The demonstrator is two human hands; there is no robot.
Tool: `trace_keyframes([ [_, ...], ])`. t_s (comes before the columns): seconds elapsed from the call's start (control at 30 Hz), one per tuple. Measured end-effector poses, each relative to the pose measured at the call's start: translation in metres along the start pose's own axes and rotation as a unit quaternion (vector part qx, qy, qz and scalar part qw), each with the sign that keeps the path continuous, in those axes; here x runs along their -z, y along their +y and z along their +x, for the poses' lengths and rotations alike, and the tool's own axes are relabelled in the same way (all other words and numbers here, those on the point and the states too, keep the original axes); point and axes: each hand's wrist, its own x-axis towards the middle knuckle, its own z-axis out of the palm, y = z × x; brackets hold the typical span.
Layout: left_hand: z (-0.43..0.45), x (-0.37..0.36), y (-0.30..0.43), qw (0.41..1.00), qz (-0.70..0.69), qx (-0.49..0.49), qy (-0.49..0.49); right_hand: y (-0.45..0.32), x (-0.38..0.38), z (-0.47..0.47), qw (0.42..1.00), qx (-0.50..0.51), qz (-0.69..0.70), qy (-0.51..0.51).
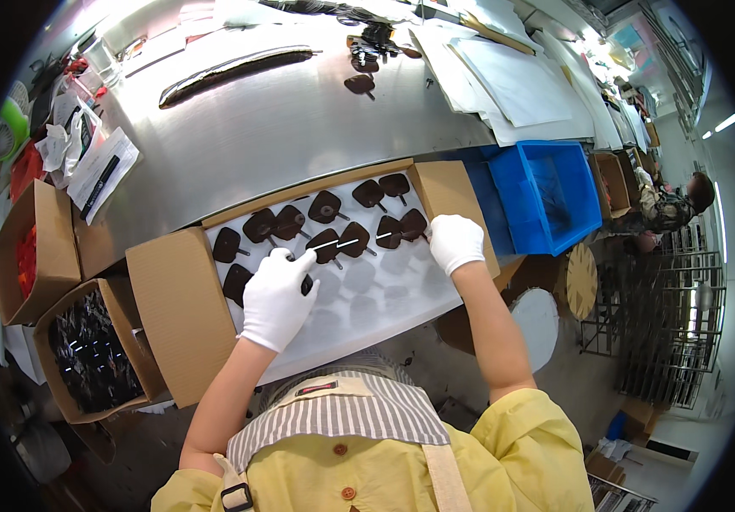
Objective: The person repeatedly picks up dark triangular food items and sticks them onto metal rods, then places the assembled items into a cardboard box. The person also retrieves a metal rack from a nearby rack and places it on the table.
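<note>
An open cardboard box holds a white translucent sheet with several dark brown lens-shaped plastic pieces on it, each with a short stem. My left hand, in a white glove, is over the box's left part, with a dark piece partly showing at its fingers and others close beside it. My gloved right hand is at the box's right side, its fingers curled at the stem of the rightmost dark piece in the lower row; the fingertips are partly hidden. Faint shapes show through the sheet.
Beyond the box lies a metal table with a long dark wrapped item and white sheets. A blue plastic bin stands right. Cardboard boxes with red pieces and dark pieces stand left. A person is far right.
</note>
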Motion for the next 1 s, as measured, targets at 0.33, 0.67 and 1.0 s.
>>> trace_keyframes([
  [0.33, -0.035, 0.008, -0.011, 0.999, 0.02, 0.047, -0.003, -0.107, -0.031, -0.043, 0.946, 0.158, 0.263, 0.099],
  [0.67, -0.07, 0.016, -0.023, 0.994, -0.012, 0.095, 0.055, -0.119, -0.033, -0.029, 0.949, 0.186, 0.228, 0.115],
  [1.0, -0.099, 0.02, -0.021, 0.992, -0.048, 0.112, 0.017, -0.161, -0.015, 0.025, 0.954, 0.177, 0.207, 0.128],
])
